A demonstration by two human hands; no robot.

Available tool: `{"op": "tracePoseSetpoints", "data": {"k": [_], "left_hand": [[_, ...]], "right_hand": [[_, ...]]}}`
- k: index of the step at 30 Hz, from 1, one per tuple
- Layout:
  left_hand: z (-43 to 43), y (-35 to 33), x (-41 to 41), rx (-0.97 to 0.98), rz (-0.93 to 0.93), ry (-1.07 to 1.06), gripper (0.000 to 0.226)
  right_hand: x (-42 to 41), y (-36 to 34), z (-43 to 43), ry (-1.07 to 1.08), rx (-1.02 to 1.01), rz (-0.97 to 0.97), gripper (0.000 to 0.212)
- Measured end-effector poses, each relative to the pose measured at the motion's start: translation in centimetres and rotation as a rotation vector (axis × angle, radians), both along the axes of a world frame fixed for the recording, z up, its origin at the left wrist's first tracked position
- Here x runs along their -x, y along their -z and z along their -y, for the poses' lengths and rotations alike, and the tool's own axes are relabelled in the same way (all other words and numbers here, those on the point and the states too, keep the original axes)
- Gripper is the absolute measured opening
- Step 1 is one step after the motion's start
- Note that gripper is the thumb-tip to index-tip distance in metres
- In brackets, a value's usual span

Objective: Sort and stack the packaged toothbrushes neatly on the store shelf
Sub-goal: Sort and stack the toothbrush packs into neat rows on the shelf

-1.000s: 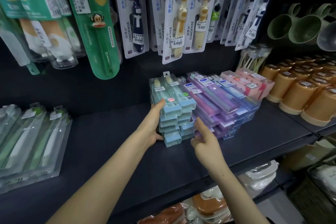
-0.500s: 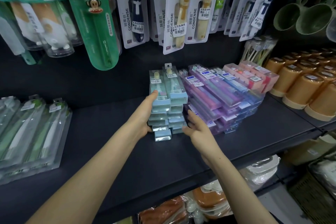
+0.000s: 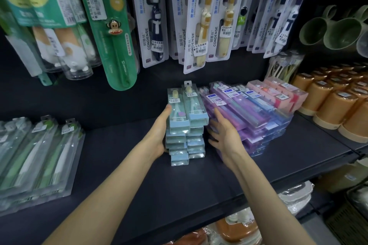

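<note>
A stack of light-blue boxed toothbrushes (image 3: 186, 125), two columns wide, stands on the dark shelf (image 3: 179, 189). My left hand (image 3: 159, 135) lies flat against the stack's left side, fingers straight, thumb near the top box. My right hand (image 3: 225, 135) sits at the stack's right side with fingers spread, between the blue stack and a pile of purple and blue toothbrush boxes (image 3: 245, 113). Pink boxes (image 3: 278, 93) lie on the far right of that pile. The blue boxes are stepped forward toward the bottom.
Clear packs of green toothbrushes (image 3: 37, 155) lie at the shelf's left. Carded kids' toothbrushes (image 3: 199, 16) hang above on pegs. Orange cups (image 3: 338, 103) fill the right shelf, with green mugs (image 3: 328, 30) above them. More goods sit on the lower shelf (image 3: 235, 228).
Both hands have moved up and further along the sides of the blue stack. The right hand has opened and risen beside the purple pile. The blue boxes look more evenly lined up.
</note>
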State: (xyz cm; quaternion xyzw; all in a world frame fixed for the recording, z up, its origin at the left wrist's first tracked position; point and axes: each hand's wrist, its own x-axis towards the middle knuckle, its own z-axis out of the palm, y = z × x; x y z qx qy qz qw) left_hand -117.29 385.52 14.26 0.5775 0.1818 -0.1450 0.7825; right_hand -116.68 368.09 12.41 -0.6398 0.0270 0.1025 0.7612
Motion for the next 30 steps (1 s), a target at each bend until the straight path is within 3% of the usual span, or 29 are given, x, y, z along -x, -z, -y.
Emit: {"op": "tracePoseSetpoints", "data": {"k": [3, 7, 10, 16, 30], "left_hand": [[0.2, 0.0, -0.2, 0.041, 0.021, -0.009, 0.06], [1.0, -0.3, -0.2, 0.102, 0.039, -0.034, 0.058], [1.3, -0.4, 0.1, 0.146, 0.034, -0.055, 0.055], [-1.2, 0.6, 2.6, 0.143, 0.033, -0.086, 0.055], [-14.2, 0.4, 8.2, 0.022, 0.037, -0.399, 0.051]], "right_hand": [[-1.3, -1.0, -1.2, -0.033, 0.043, -0.08, 0.091], [-2.5, -1.1, -2.3, -0.121, 0.043, -0.133, 0.056], [-2.4, -1.1, -2.7, -0.128, 0.026, -0.128, 0.042], [-0.2, 0.2, -4.1, -0.251, -0.03, -0.091, 0.041], [2.5, -0.4, -18.5, -0.511, -0.121, -0.161, 0.037]]}}
